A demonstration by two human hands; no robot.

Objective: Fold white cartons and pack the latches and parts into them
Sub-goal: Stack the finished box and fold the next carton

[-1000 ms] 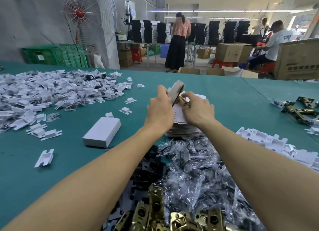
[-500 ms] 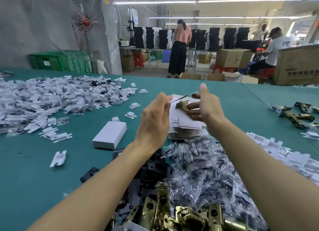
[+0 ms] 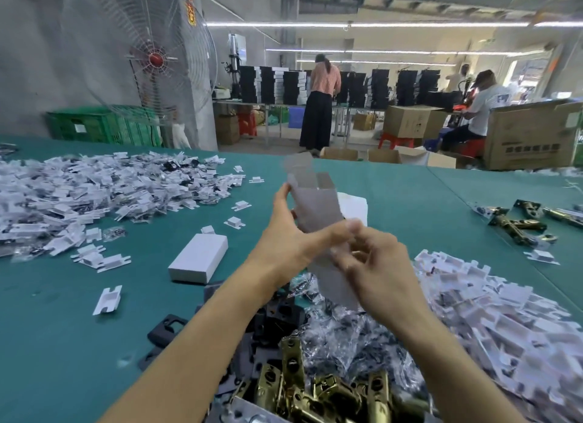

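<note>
I hold a white carton (image 3: 315, 204) up above the green table (image 3: 63, 343), opened into a tube with its top flaps standing up. My left hand (image 3: 293, 236) grips its left side, thumb across the front. My right hand (image 3: 375, 264), blurred by motion, has its fingers curled at the carton's lower end. A stack of flat white cartons (image 3: 353, 208) lies just behind. Brass latches (image 3: 315, 388) and small clear bags of parts (image 3: 353, 334) are piled near me. One closed white carton (image 3: 198, 258) lies to the left.
A big heap of white plastic inserts and bagged parts (image 3: 94, 195) covers the left of the table, another heap of white inserts (image 3: 492, 309) the right. More brass latches (image 3: 517, 223) lie far right. Black plates (image 3: 164, 331) sit near my left forearm. People work beyond the table.
The flat carton I was handling over the stack has been lifted and opened into a tube. Both hands came nearer to me; the small brass piece seen at my right fingers is no longer visible.
</note>
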